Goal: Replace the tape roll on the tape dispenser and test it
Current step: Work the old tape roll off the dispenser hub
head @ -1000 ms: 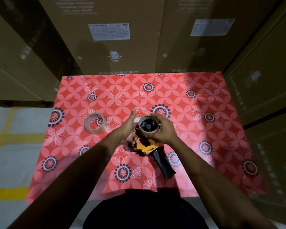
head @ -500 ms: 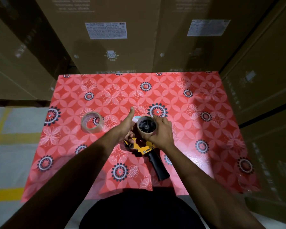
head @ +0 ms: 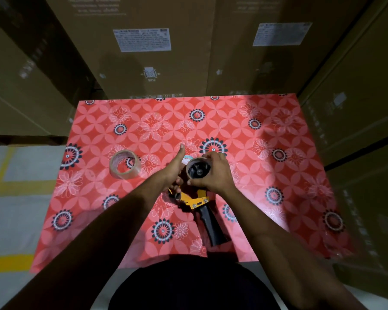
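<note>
Both our hands meet over the middle of the tabletop (head: 267, 135), which wears a red cloth printed with flowers. Nearest to us lies the tape dispenser (head: 196, 201), its black handle pointing back toward our body and its yellow frame reaching forward under our hands. Our right hand (head: 213, 175) curls its fingers around the rim of a brown ring (head: 198, 170) sitting on the dispenser's dark hub; it looks like a bare or nearly spent core, though we cannot be sure. Our left hand (head: 174, 170) holds the dispenser's front end with curled fingers, thumb pointing straight up; exactly what the fingers grip is hidden.

Farther out, to the left and well apart from our hands, a clear tape roll (head: 124, 164) rests on the cloth, untouched.

Beyond the tabletop stand tall cardboard boxes (head: 143, 52) with white labels.

We judge the task to be at an early stage: the ring on the hub appears to be coming off or about to. Mounting the clear roll, threading its end through the frame, and testing all remain.
</note>
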Demonstrator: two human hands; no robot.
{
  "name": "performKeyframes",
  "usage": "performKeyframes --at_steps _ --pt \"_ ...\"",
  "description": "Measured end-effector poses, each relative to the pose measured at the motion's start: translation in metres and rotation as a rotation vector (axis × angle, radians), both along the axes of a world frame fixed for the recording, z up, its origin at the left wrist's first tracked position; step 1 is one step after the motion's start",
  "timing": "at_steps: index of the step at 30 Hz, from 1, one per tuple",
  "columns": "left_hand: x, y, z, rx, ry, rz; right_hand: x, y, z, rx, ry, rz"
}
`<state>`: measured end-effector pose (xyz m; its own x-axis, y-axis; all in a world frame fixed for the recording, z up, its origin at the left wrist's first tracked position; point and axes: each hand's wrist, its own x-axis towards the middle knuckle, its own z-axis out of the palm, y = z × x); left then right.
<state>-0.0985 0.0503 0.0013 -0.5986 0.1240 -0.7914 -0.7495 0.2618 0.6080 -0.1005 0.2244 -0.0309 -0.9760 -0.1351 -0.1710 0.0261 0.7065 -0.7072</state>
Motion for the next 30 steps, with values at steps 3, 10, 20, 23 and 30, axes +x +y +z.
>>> performKeyframes --at_steps 3,10,20,23,30 --pt "-0.001 0.001 -0.002 -0.014 0.015 -0.012 0.0 0.006 0.005 -0.011 0.01 0.061" --pt "0.001 0.004 0.001 0.005 0.003 0.0 0.005 0.001 0.009 0.041 -0.055 0.069" --pt "0.003 0.009 0.006 -0.003 0.024 -0.036 0.006 0.009 0.007 0.043 -0.021 0.099" --pt "0.006 0.01 0.011 -0.018 0.054 -0.019 0.007 0.009 0.002 0.029 -0.017 0.004" --pt "0.009 0.003 0.008 0.034 0.045 0.018 -0.004 0.016 0.008 -0.015 -0.042 0.125"
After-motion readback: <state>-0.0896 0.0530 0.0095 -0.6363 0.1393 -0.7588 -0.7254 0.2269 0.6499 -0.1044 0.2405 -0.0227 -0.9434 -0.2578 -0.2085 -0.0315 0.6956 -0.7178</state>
